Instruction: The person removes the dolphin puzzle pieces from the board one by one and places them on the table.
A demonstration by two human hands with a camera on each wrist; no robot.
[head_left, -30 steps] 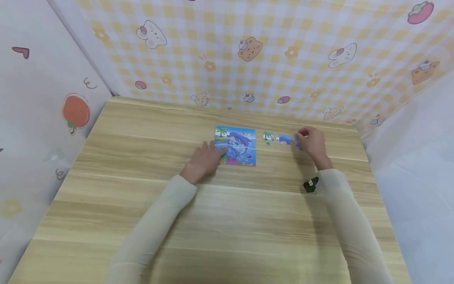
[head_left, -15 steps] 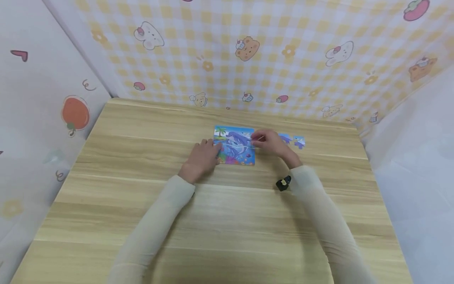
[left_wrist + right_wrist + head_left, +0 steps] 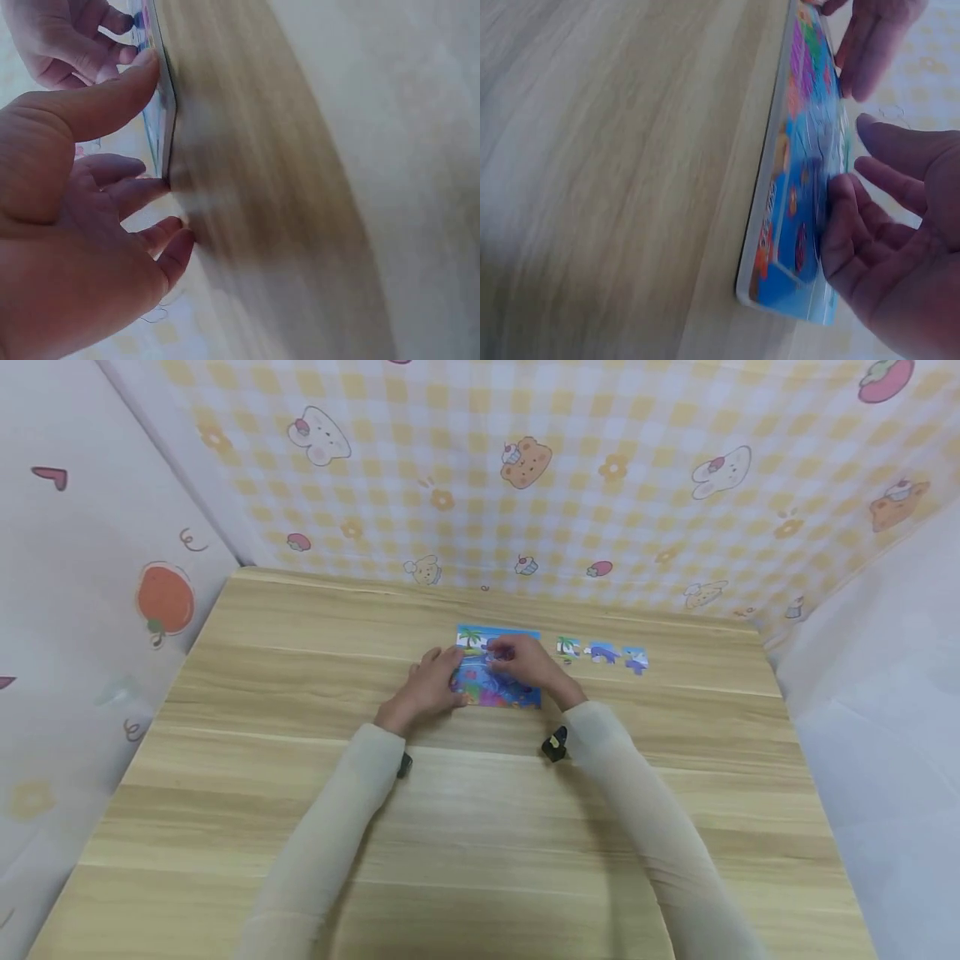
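Note:
A blue dolphin puzzle board (image 3: pixel 501 687) lies flat on the wooden table (image 3: pixel 300 652), far centre. My left hand (image 3: pixel 433 681) rests against its left edge with fingers straight; in the left wrist view the thumb (image 3: pixel 127 75) touches the board's rim (image 3: pixel 159 112). My right hand (image 3: pixel 525 664) lies over the board's middle and upper right, and its fingertips (image 3: pixel 838 196) press on the picture (image 3: pixel 802 142). Whether a piece sits under those fingers is hidden. Three loose pieces lie in a row to the right: a palm piece (image 3: pixel 567 648), a dolphin piece (image 3: pixel 602 653) and a blue piece (image 3: pixel 636 659).
Patterned curtain walls (image 3: pixel 525 485) close in the table at the back and on both sides. Bare wood stretches from the board toward me. Small black wrist cameras (image 3: pixel 555 745) sit on both sleeves.
My right hand has moved left from the loose pieces onto the puzzle board. The left hand has stayed at the board's left edge.

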